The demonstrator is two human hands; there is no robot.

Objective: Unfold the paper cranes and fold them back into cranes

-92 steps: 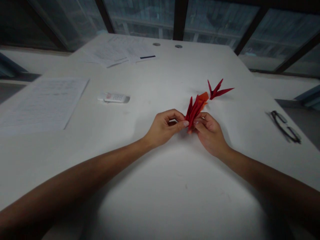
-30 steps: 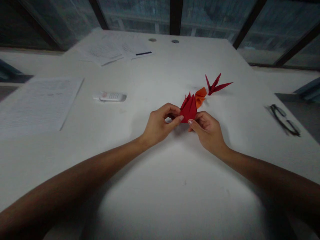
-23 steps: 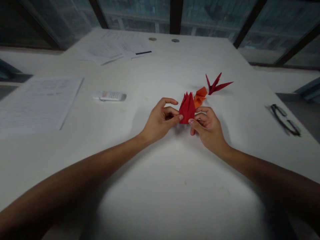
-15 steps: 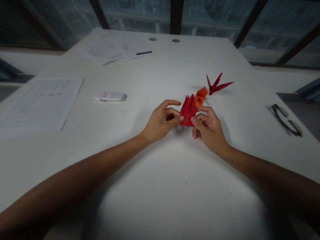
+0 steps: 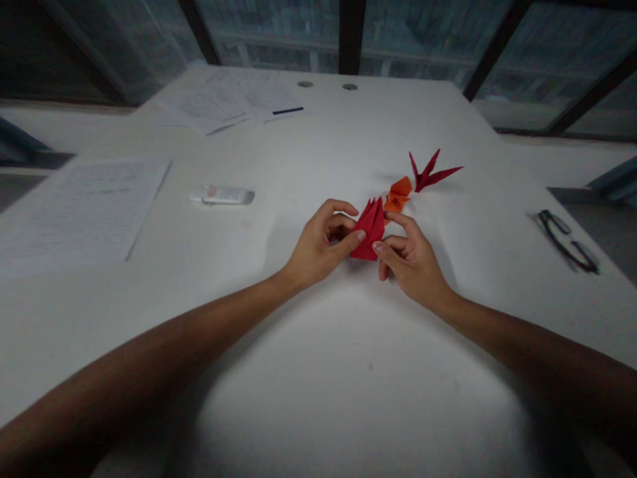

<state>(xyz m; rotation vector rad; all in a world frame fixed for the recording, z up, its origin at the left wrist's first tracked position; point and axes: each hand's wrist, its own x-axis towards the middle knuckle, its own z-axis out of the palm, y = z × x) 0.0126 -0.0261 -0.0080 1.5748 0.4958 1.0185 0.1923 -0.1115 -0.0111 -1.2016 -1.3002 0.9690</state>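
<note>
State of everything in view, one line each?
Red paper: folded, pointed, held
Left grip: pinching red paper
Right grip: pinching red paper
Orange paper: folded, partly hidden
Red spikes: splayed, unheld
Glasses: lying; folded or not, unclear
White object: lying flat
Dark stick: lying
Far sheets: spread, overlapping
Near sheets: lying flat

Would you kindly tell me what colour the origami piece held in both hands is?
The origami piece is red; it shows best in the head view.

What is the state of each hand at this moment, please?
Left hand: closed, holding the red folded paper at its left side.
Right hand: closed, holding the same paper at its right side.
</note>
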